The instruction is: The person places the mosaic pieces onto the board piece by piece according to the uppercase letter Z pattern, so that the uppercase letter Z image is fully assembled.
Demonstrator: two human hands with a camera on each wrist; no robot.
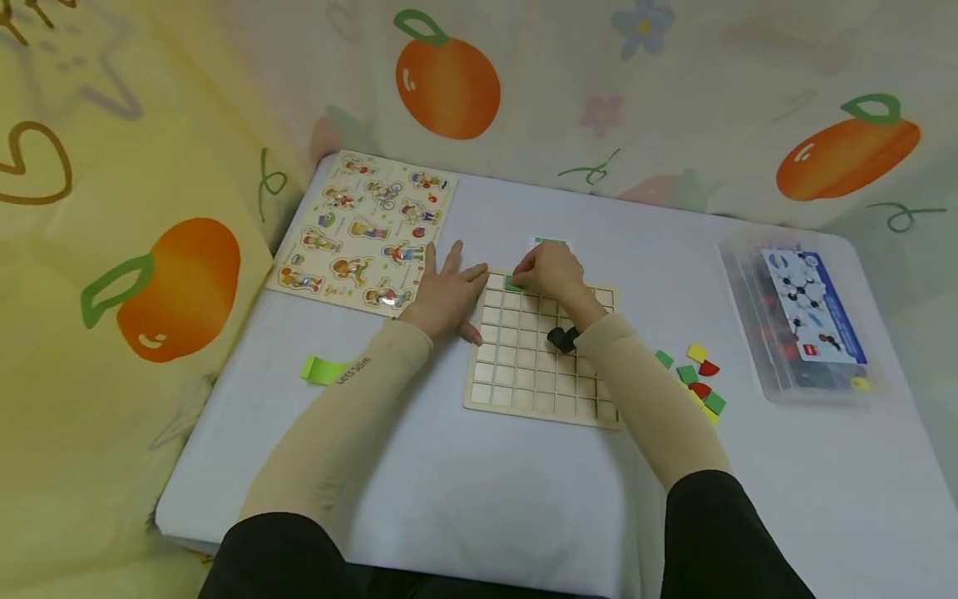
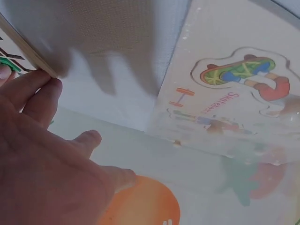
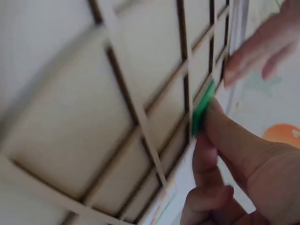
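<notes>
A wooden grid board [image 1: 516,378] with square cells lies on the table. At its far row my right hand [image 1: 552,270] pinches a green square tile [image 3: 203,108] between thumb and fingers, tilted against a cell in the right wrist view. My left hand [image 1: 446,298] has its fingers spread, and fingertips touch the board's left edge, as the left wrist view [image 2: 51,79] also shows. Loose green, yellow and red tiles [image 1: 687,374] lie right of the board. Just beyond the board, a small card [image 1: 550,243] is partly hidden by my right hand.
A picture puzzle board [image 1: 359,233] with figures lies at the back left. On the right stands a clear plastic box [image 1: 748,333] with a blue label. A bright green strip [image 1: 322,370] rests near my left forearm. A printed curtain [image 1: 524,100] hangs behind the table.
</notes>
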